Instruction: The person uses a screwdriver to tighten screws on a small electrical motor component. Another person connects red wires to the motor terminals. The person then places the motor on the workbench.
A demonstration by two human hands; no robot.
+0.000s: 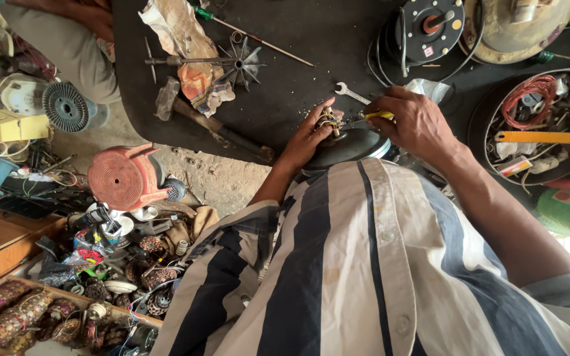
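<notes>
Black round motor housing [349, 146] is set at the near edge of the dark tabletop [285, 99], against the striped shirt. Left hand [311, 135] is laid on its top, fingers closed on a bundle of wires [326, 120]. Right hand [417, 122] is clamped on a yellow-handled tool [379, 115] aimed at the wires. A small wrench [351, 93] is seen just beyond.

Left hand [308, 135]: we pinch the wires [326, 120] atop the round dark motor [348, 146].
Right hand [417, 122]: we grip a yellow-handled tool [376, 116].
Nearby: wrench [351, 93] on the black table [298, 39].
</notes>
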